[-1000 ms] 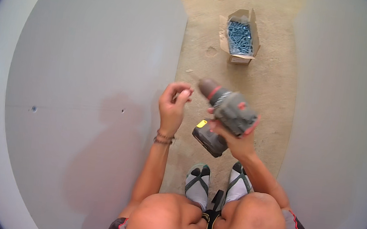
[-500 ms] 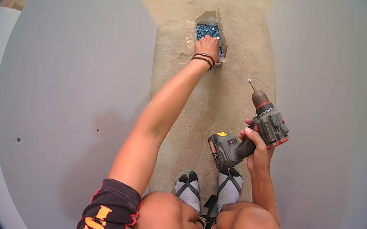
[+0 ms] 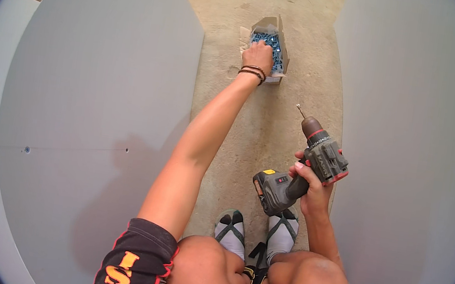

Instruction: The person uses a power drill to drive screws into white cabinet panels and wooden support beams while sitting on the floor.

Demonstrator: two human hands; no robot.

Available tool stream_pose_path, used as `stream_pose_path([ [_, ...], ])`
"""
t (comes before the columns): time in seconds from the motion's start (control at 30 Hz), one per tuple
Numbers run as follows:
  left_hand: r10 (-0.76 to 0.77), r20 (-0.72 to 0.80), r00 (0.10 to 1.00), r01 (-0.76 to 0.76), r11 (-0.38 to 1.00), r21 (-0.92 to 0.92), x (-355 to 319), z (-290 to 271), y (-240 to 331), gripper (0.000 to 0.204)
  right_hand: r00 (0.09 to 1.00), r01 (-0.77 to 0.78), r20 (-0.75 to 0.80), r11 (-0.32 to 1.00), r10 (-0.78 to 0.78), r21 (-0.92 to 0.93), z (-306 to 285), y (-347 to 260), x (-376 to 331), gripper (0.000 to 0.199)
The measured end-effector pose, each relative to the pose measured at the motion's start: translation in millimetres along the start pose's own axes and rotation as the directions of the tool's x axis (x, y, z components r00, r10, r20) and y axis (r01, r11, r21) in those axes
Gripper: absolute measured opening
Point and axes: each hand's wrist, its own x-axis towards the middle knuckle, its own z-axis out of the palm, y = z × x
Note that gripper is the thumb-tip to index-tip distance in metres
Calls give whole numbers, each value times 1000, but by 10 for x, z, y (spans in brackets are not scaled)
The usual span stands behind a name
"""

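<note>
My left hand (image 3: 258,58) reaches forward into an open cardboard box (image 3: 283,52) filled with blue screws (image 3: 271,40). Its fingers are curled down at the left part of the box; the fingertips are hidden, so what they pinch, if anything, does not show. In my right hand (image 3: 316,195) is a cordless drill (image 3: 326,158), gripped round its handle. A bit (image 3: 300,111) sticks out of the chuck, pointing forward and slightly left, and the battery (image 3: 270,191) hangs toward my feet.
Grey boards flank me, one on the left (image 3: 99,67) and one on the right (image 3: 400,136). The left board carries small fastener marks (image 3: 27,150). Between them runs a dusty concrete floor (image 3: 216,181), with my sandalled feet (image 3: 231,233) on it below my bent knees.
The box now appears slightly farther right, with my left hand over its left side. The drill in my right hand has shifted a little to the left.
</note>
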Motion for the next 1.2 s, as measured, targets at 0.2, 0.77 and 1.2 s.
stream_pose_path([
  [0.2,-229,111,967,239,667,-706,-237,-473,-76,14,999,-28,27,1000,28,-8,-88,73,71,37],
  [0.77,-451,685,572,494,-477,-727,-2018,-591,477,31,815,-514,320,858,483,16,-305,249,276,29],
  [1.2,-569,679,463,409,-543,-734,-2052,-418,566,33,809,-546,322,831,491,106,-393,390,402,29],
])
